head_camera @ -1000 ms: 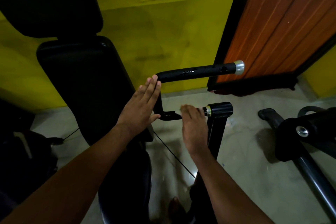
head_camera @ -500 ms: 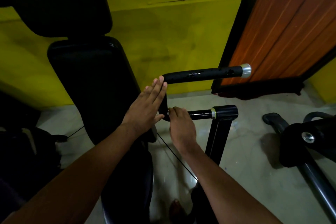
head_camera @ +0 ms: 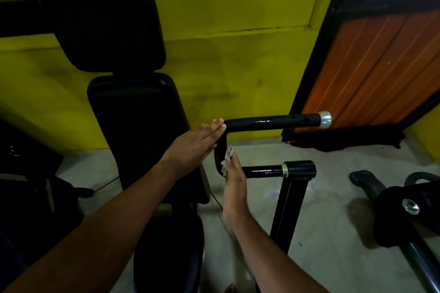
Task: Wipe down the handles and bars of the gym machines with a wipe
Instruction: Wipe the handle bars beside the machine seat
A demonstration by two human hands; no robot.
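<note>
Yellow walls back a black machine whose U-shaped handle bar (head_camera: 269, 122) sits at centre: the left hand (head_camera: 194, 147), flat and open-fingered, steadies its bend from nine o'clock so the right hand (head_camera: 234, 182) can pinch the wipe (head_camera: 227, 156) against the upright section.

Yellow wall (head_camera: 238, 66), grey floor (head_camera: 333, 245), orange door (head_camera: 381, 74).
</note>
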